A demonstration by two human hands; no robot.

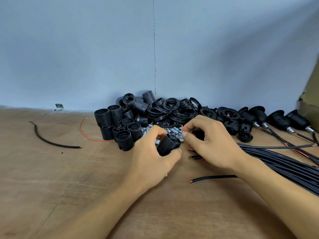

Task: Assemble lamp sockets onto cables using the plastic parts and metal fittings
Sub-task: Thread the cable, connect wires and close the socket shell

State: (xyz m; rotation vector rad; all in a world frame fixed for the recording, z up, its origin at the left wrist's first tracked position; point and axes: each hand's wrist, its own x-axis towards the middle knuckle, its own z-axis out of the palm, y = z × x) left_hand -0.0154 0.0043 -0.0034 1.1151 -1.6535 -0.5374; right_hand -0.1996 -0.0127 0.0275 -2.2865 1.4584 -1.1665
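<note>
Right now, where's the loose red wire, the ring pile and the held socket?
Loose red wire (100, 140): head view, lower run.
Ring pile (181, 114): head view, heap's middle.
Held socket (168, 145): head view, ribbed side.

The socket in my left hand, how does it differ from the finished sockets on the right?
The socket is held in the left hand; the finished sockets lie on the table. The finished sockets each end in a metal fitting with a cable coming out; the socket shows neither, only a red wire pinched by the right hand beside it. Both are black plastic.
</note>
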